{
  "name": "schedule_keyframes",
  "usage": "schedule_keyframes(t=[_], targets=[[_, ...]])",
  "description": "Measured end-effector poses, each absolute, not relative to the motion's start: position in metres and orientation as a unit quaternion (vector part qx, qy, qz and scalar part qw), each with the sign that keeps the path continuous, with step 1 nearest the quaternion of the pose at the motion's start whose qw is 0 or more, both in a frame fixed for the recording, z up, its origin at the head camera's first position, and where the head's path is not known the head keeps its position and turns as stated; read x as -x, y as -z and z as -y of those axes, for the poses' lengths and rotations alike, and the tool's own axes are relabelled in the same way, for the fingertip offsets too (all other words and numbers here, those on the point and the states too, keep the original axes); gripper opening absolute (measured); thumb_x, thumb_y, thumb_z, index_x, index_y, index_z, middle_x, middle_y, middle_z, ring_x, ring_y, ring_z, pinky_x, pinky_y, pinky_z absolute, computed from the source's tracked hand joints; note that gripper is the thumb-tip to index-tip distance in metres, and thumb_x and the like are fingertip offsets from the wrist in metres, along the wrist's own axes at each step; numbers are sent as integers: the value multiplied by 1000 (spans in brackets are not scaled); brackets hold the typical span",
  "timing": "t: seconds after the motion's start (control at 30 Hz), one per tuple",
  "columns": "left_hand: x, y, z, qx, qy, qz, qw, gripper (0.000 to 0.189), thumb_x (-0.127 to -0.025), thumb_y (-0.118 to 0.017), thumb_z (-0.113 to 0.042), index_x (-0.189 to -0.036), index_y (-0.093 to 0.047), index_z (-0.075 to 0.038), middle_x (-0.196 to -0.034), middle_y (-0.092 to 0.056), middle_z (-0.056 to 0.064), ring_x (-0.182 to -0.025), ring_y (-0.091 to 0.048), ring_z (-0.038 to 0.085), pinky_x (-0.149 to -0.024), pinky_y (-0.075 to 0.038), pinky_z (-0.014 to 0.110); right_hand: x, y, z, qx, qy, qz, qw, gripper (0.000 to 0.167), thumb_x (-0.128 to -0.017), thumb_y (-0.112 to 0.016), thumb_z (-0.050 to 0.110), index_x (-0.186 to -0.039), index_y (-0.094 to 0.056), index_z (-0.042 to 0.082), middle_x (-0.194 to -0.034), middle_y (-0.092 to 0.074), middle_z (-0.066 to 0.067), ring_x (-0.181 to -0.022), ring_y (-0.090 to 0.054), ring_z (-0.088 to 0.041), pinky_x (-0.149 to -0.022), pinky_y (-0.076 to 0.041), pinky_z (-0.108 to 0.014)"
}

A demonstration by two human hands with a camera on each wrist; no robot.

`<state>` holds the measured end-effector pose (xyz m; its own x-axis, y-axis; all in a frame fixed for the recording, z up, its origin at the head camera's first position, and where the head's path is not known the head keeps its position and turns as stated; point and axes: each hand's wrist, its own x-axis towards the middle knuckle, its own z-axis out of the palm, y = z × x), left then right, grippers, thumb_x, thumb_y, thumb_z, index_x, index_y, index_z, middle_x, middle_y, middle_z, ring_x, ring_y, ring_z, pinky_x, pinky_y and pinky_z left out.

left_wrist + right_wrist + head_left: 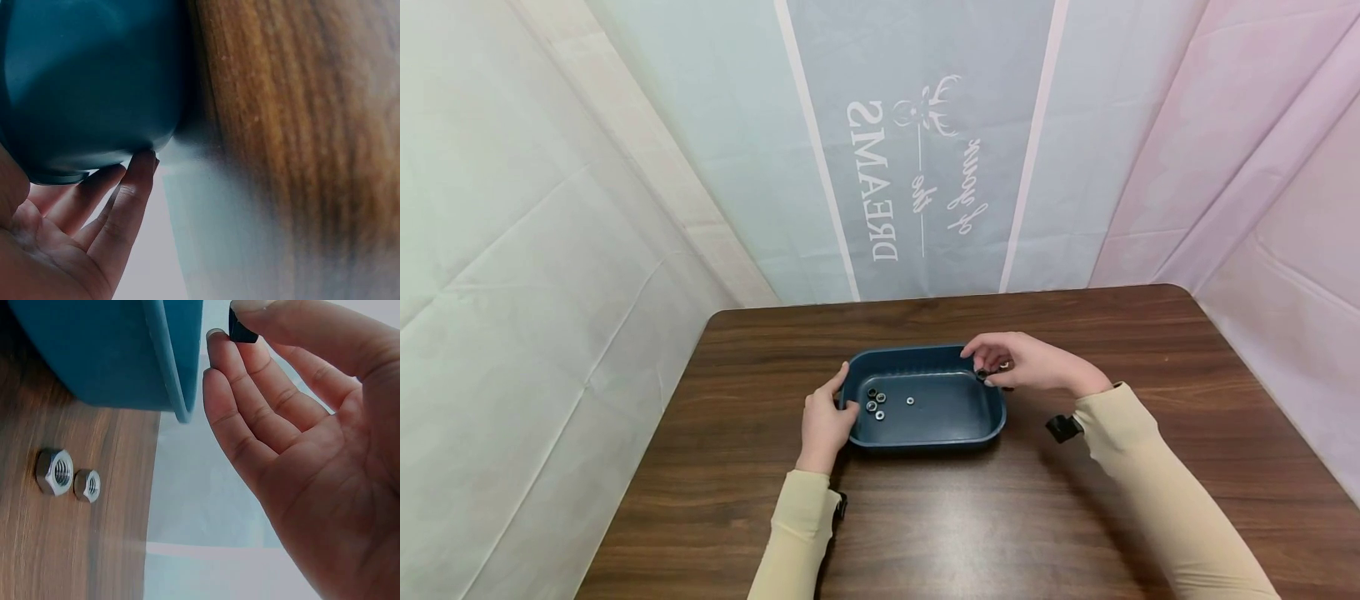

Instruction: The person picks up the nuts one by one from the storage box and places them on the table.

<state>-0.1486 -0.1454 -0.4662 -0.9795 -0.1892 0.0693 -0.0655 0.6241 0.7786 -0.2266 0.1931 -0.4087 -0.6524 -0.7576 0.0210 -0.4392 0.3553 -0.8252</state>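
Observation:
A dark blue rectangular tray (925, 444) sits on the wooden table. At its left end my left hand (827, 425) grips the wall, thumb over the rim and fingers along the outside; those fingers (128, 212) show against the tray's wall in the left wrist view. Over the tray's right end, my right hand (1026, 361) pinches a black nut (241, 328) between thumb and fingertips, its other fingers loosely bent. Inside the tray, several nuts (871, 407) cluster near the left end, and a small silver nut (910, 401) lies apart nearer the middle.
Two silver hex nuts, a larger nut (55, 472) and a smaller nut (87, 485), stand on the table beside the tray's right end, mostly behind my right hand in the head view. A printed curtain (925, 275) hangs behind the table's (1075, 321) far edge.

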Motion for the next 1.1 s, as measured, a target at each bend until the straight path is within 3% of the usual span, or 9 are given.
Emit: schedule_keyframes(t=[0.4, 0.5, 1.1], targets=[[150, 468, 146, -70, 425, 899, 77, 67, -80, -64, -1, -140, -50, -27, -122, -62, 10, -43, -43, 18, -46, -39, 30, 227, 408, -208, 369, 432, -802, 184, 43, -85, -67, -2, -126, -54, 2, -99, -59, -9, -91, -58, -23, -85, -49, -37], [149, 468, 146, -68, 425, 899, 77, 66, -80, -65, -1, -140, -51, -24, -120, -63, 11, -45, -45, 18, -46, -39, 31, 226, 409, -211, 363, 430, -806, 186, 43, -85, -67, -1, -127, -54, 2, -100, -59, -8, -92, -58, -22, -86, -48, -37], [147, 465, 145, -66, 428, 898, 79, 67, -79, -64, -1, -139, -51, -29, -121, -63, 10, -44, -45, 18, -47, -39, 30, 221, 419, -237, 360, 429, -815, 148, 43, -82, -67, -7, -123, -55, -2, -99, -60, -14, -90, -59, -26, -83, -50, -41]])
